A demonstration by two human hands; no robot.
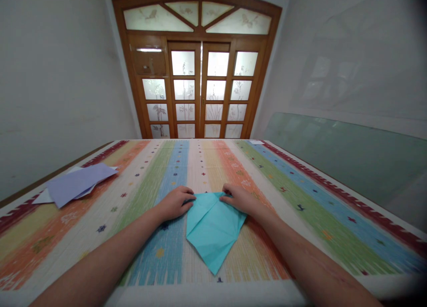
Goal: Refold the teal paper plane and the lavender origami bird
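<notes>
A turquoise sheet of folded paper [213,229] lies on the striped tablecloth in front of me, its pointed corner toward me and crease lines across its face. At its upper left corner, my left hand [176,203] pinches the edge between thumb and fingers. My right hand [240,198] grips the top edge at the upper right, fingers curled and thumb pressed on the paper. The underside of the paper is hidden.
Several loose sheets, a lilac sheet [78,182] uppermost, lie at the left of the striped tablecloth [140,249]. A small white slip [256,142] rests at the far edge. A greenish glass panel [347,160] stands along the right side. Wooden doors [200,89] close the far end.
</notes>
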